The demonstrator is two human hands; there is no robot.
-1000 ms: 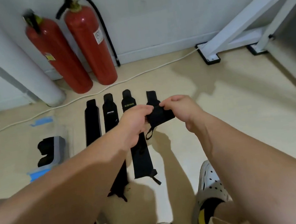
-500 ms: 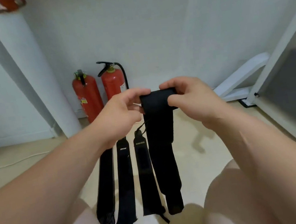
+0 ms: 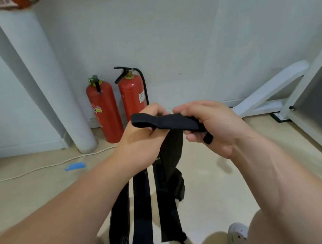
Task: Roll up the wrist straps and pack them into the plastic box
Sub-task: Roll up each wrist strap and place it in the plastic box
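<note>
On the beige floor (image 3: pixel 214 176) lie three wrist straps (image 3: pixel 142 206).

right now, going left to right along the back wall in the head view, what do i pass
white pipe → red extinguisher → second red extinguisher with a black hose → slanted white bar → grey panel

A single wide-angle head view looks forward and slightly down along the person's forearms. The left hand (image 3: pixel 140 143) and right hand (image 3: pixel 218 128) sit close to the lens at frame centre. The floor (image 3: pixel 214 176) fills the near lower half, the wall (image 3: pixel 164 29) the far upper half
</note>
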